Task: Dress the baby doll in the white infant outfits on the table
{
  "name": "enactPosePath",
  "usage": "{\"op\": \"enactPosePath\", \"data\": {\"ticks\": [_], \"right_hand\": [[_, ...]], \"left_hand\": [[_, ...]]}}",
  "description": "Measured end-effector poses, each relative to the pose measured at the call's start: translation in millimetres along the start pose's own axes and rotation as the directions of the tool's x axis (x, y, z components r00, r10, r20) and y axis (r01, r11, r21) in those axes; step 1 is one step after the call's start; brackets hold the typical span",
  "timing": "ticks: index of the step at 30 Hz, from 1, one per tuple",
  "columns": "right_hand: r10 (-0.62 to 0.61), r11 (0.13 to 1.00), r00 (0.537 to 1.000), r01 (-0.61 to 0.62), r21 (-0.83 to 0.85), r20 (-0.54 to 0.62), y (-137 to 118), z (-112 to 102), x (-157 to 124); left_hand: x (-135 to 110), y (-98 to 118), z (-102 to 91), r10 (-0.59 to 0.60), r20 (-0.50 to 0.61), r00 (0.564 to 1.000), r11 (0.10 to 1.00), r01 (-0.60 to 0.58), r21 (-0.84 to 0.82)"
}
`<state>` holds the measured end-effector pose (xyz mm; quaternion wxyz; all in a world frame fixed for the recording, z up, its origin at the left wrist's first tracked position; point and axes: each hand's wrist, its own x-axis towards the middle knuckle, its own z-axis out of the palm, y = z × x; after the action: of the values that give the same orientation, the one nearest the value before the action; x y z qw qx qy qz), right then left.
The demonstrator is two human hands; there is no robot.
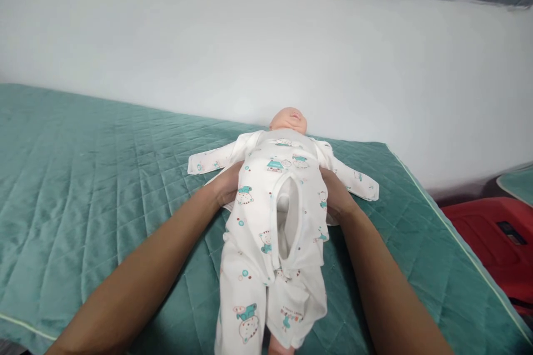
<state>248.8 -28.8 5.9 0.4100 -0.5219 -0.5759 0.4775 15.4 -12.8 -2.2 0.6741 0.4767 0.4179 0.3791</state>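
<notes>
A baby doll (291, 117) lies on its back with its head toward the wall. It wears a white printed baby outfit (254, 205), its sleeves stretched out to both sides and a gap showing at the lower front. My left hand (230, 183) is tucked in against the left side of the doll's torso, at the cloth. On the opposite side my right hand (336, 191) reaches in likewise under the edge of the garment. Fingers of both hands are hidden behind the torso and cloth. A bit of bare doll leg (280, 346) shows below the short trouser leg.
A green quilted cover (104, 177) lies under the doll, its pale-trimmed edge running down the right. A white wall (166, 50) with a dark band on top stands behind. Beyond the right edge is a red plastic object (483, 238), with another green surface (518, 184) above it.
</notes>
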Motion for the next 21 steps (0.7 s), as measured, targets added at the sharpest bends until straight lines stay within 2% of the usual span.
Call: {"op": "enactPosePath", "data": {"ticks": [2,5,12,18,21], "right_hand": [[-0.007,1.000,1.000,0.006,-0.003,-0.017,-3,3,-1],[-0.003,1.000,1.000,0.003,-0.002,-0.026,-4,4,-1],[-0.140,0.990,0.990,0.140,-0.008,-0.014,13,3,8],[-0.203,0.973,0.978,0.195,-0.122,-0.051,11,3,11],[-0.177,0.978,0.981,0.166,-0.123,-0.084,6,5,8]], "left_hand": [[1,0,1.1,-0.052,0.059,0.997,0.977,0.063,-0.203],[0,3,4.8,-0.092,0.057,0.994,0.947,0.105,-0.303],[-6,14,16.3,-0.142,-0.135,0.981,0.930,0.086,-0.357],[-8,15,19.3,-0.176,-0.174,0.969,0.902,0.088,-0.422],[-9,14,18.9,-0.118,-0.163,0.980,0.923,0.048,-0.381]]}}
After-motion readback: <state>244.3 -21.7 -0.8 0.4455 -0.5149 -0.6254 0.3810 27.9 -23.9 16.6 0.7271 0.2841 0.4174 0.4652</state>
